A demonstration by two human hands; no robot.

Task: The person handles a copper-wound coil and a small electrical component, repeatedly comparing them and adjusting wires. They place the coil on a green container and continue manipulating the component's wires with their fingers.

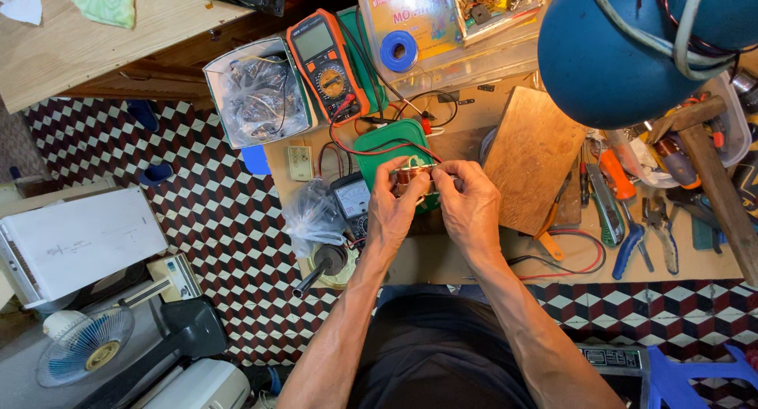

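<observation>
Both the left hand (392, 212) and the right hand (471, 208) pinch a small copper-wound coil (412, 174) between their fingers, holding it above the table (442, 259) beside a green lid (387, 144) and wooden board (533, 156).

Both forearms are bare to the elbow with no sleeves, watch or rings showing, the left hand (392, 212) and right hand (471, 209) are gloveless, and dark clothing (438, 354) covers the lap below.
</observation>
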